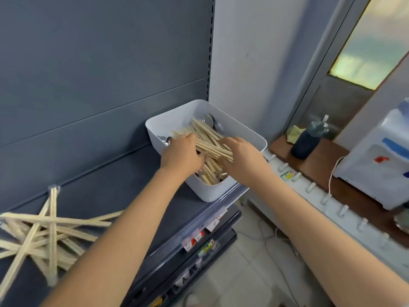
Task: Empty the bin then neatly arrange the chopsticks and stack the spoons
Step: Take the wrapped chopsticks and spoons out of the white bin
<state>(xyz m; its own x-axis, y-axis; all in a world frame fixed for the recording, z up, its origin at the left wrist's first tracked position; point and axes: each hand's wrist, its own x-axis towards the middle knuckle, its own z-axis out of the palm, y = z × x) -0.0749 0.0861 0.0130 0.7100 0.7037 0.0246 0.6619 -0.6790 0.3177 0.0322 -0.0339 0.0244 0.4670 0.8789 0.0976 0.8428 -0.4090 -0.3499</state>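
I have 2 hands down in the bin [247,138], a white tub at the right end of the grey shelf [124,185]. Its near corner sits right at the shelf's front lip, and its far side is close to the back panel [99,74].

The left hand [182,154] curls its fingers over one end of a bundle of chopsticks [210,140]. The right hand [241,158] wraps around the other end, so the bundle is gripped between them above the bin's middle. More sticks lie underneath, slanting toward the near wall.

1 spoon [210,120] shows in the far corner against the wall. Another bit of metal peeks out just by the left fingertips, but I cannot tell what it is.

To the left, well apart from the bin, a loose pile [44,231] of chopsticks lies crisscrossed on the shelf, running out of view at the left edge. Bare shelf lies between pile and bin, under the left forearm.

Right of the shelf end is a gap down to tiled floor, then a wooden counter [327,171] with a dark bottle [306,142] and a water dispenser [380,156].
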